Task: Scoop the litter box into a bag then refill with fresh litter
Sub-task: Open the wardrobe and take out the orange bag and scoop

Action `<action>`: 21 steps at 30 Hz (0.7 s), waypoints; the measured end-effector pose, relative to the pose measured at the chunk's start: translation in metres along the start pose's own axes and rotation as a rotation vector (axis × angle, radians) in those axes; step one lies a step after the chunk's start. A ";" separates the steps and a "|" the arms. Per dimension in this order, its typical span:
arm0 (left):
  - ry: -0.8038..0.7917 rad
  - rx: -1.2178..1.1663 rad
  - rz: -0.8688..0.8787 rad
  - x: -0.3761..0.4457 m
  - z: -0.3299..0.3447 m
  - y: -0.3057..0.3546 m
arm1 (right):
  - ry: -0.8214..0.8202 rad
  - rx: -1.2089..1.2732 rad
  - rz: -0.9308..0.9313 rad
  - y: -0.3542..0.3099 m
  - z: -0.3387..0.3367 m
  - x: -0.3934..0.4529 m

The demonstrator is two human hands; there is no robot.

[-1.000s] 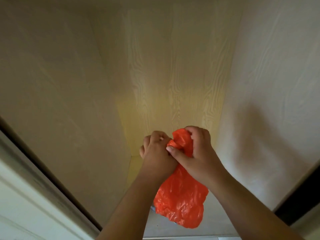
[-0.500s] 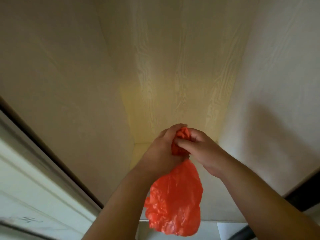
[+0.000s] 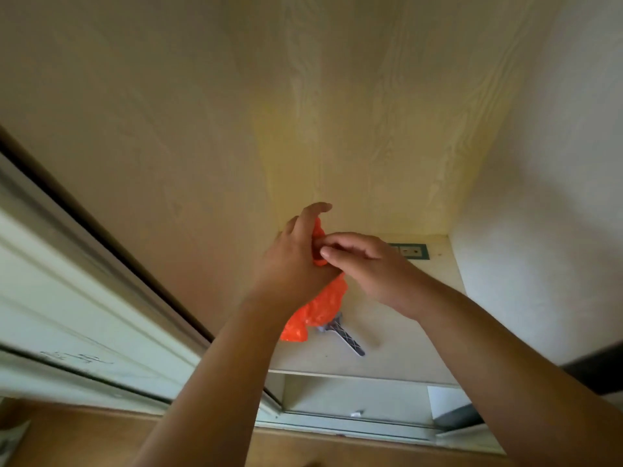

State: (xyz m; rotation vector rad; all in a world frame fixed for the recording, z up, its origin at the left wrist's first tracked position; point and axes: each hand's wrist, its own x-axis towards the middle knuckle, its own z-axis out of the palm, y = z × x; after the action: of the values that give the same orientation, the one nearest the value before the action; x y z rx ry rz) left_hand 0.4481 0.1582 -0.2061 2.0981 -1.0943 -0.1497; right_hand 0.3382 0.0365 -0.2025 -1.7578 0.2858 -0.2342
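Hands meet at the orange plastic bag's point(image 3: 317, 308) bunched neck: left hand point(image 3: 296, 261) grips it, right hand point(image 3: 364, 264) pinches the top, probably tying it. Bag dangles over the shelf point(image 3: 421, 332), hiding the grey scoop's point(image 3: 347, 338) head

You face a pale wood-grain alcove point(image 3: 364, 106) filling the upper frame, lit yellowish near its base. A cream shelf point(image 3: 397, 345) sits centre right, a sliding door track point(image 3: 84, 264) runs along the left, and brown wooden floor point(image 3: 84, 436) crosses the bottom.
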 end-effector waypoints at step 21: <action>0.160 0.076 -0.314 -0.005 0.022 -0.110 | -0.110 -0.607 0.660 0.230 0.048 0.047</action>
State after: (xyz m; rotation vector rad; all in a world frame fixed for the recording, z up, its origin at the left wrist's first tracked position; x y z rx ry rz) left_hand 0.5085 0.1881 -0.2964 2.2967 -0.6824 -0.0898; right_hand 0.3835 0.0220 -0.4373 -2.1428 0.9032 0.4712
